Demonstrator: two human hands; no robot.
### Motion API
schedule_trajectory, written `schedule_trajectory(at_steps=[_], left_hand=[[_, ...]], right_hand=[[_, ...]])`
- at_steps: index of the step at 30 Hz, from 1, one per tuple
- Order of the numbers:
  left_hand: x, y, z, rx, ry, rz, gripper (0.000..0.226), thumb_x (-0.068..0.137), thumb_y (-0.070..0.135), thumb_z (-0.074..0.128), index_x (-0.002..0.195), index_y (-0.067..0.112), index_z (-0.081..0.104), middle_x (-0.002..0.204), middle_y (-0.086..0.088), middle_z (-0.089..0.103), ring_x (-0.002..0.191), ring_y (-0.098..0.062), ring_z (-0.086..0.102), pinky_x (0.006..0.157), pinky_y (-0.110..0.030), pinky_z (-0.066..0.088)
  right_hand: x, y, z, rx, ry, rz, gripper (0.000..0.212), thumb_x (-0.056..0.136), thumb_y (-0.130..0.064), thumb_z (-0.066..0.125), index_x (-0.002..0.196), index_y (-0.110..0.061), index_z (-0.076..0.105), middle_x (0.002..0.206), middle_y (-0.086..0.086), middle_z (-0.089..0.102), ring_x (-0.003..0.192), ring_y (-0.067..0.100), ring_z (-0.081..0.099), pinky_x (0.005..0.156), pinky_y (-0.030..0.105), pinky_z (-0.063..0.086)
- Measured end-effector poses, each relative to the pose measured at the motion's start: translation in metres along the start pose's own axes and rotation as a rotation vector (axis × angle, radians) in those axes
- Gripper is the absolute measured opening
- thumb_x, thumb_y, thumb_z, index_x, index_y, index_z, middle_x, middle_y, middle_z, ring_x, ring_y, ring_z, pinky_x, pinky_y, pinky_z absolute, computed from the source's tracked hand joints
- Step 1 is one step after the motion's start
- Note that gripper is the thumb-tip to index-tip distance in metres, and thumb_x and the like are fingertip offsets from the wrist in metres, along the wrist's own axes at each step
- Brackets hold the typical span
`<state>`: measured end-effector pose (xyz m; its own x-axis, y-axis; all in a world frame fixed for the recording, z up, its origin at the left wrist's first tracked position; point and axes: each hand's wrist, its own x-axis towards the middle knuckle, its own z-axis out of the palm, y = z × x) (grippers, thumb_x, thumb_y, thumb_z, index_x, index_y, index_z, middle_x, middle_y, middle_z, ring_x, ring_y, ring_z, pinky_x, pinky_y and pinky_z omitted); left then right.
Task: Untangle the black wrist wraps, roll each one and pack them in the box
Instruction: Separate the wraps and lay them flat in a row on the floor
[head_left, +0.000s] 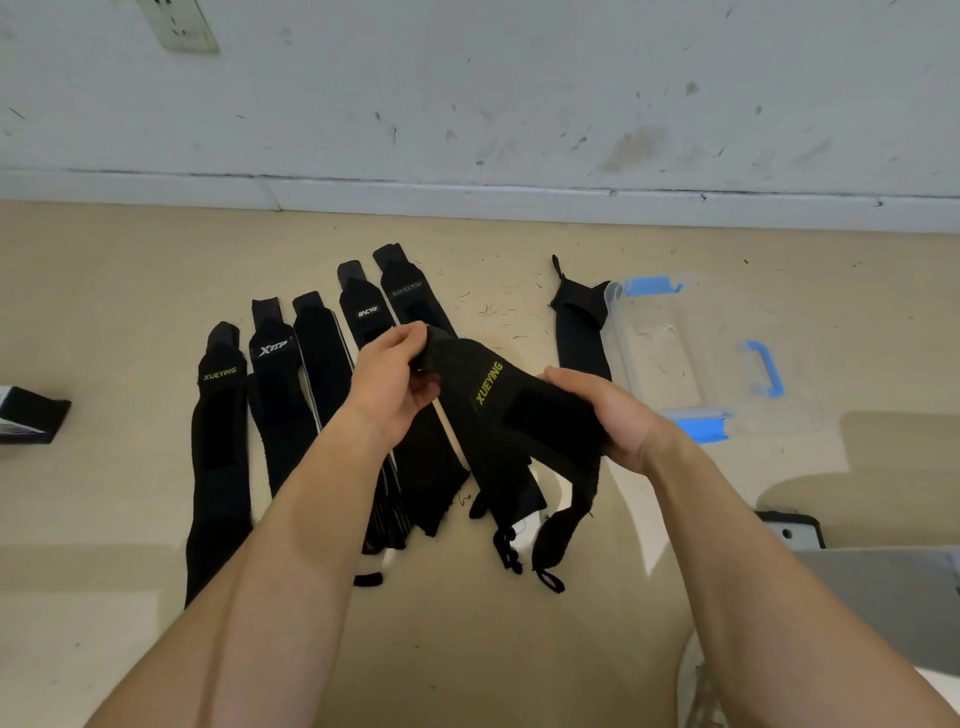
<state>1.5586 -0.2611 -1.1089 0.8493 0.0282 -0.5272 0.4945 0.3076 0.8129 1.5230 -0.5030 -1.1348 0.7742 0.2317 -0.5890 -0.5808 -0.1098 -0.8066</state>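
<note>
The left hand (395, 384) pinches the top end of a black elastic wrist wrap with yellow-green XUEYING lettering (498, 415), its fingers (410, 338) curled and pressed against the thumb over the fabric edge. The right hand (613, 421) grips the wrap's lower part, with the fingers (566, 379) bent over the top of the cloth and the thumb hidden beneath. The wrap is held above the beige floor (104, 312), tilted between the two hands, and its loose tail and thumb loop (550, 577) hang down toward the floor. Under and left of the hands, a row of five flat black wraps (272, 374) lies side by side, partly overlapping. Another black wrap (579, 332) lies to the right, its upper end touching the wall of a clear plastic box with blue latches (618, 332), which stands open near the right hand. Bare floor runs between the row and that box, and back to the grey skirting board (467, 200).
</note>
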Motion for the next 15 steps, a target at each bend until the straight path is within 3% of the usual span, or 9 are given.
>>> schedule_trajectory(at_steps=[2,4,7,9,12,15], left_hand=[[-0.002,0.003,0.005,0.034,-0.076,0.014,0.018,0.107,0.025,0.054,0.108,0.018,0.07,0.101,-0.004,0.069,0.094,-0.019,0.068,0.07,-0.028,0.058],[-0.005,0.008,0.009,0.051,-0.143,0.028,0.018,0.106,0.024,0.055,0.105,0.019,0.072,0.104,-0.004,0.068,0.098,-0.02,0.067,0.077,-0.033,0.059],[-0.009,0.013,0.013,0.093,-0.195,0.034,0.018,0.105,0.025,0.056,0.103,0.02,0.073,0.102,-0.005,0.068,0.097,-0.022,0.067,0.088,-0.041,0.058],[-0.007,0.01,0.013,0.09,-0.162,0.025,0.02,0.105,0.027,0.056,0.109,0.019,0.074,0.11,-0.007,0.069,0.106,-0.027,0.067,0.099,-0.047,0.055],[-0.005,-0.001,0.013,-0.073,-0.146,-0.063,0.038,0.106,0.041,0.053,0.127,0.015,0.07,0.12,-0.011,0.074,0.112,-0.028,0.072,0.099,-0.044,0.059],[-0.008,-0.013,0.017,-0.084,-0.213,-0.139,0.05,0.102,0.047,0.054,0.134,0.011,0.066,0.126,-0.012,0.074,0.116,-0.029,0.072,0.097,-0.043,0.059]], right_hand=[[0.003,-0.003,0.005,-0.028,-0.096,0.001,0.055,0.088,-0.062,0.061,0.123,-0.021,0.068,0.116,0.003,0.073,0.115,0.02,0.067,0.105,0.037,0.049],[0.005,-0.009,0.014,-0.077,-0.169,-0.04,0.056,0.083,-0.06,0.063,0.118,-0.017,0.069,0.113,0.002,0.072,0.116,0.022,0.066,0.107,0.041,0.049],[0.007,-0.018,0.025,-0.055,-0.185,-0.112,0.052,0.085,-0.049,0.069,0.12,-0.01,0.063,0.116,0.005,0.071,0.115,0.024,0.067,0.105,0.045,0.052],[0.007,-0.021,0.03,-0.065,-0.191,-0.187,0.04,0.094,-0.034,0.069,0.127,-0.012,0.062,0.12,0.01,0.071,0.113,0.024,0.069,0.1,0.04,0.056],[0.009,-0.021,0.036,-0.026,-0.078,-0.302,0.026,0.097,-0.018,0.066,0.121,-0.009,0.068,0.112,0.011,0.074,0.107,0.022,0.072,0.096,0.034,0.057],[0.012,-0.018,0.041,0.047,0.081,-0.295,0.021,0.093,-0.019,0.072,0.113,-0.012,0.071,0.102,0.005,0.077,0.098,0.018,0.075,0.086,0.029,0.06]])
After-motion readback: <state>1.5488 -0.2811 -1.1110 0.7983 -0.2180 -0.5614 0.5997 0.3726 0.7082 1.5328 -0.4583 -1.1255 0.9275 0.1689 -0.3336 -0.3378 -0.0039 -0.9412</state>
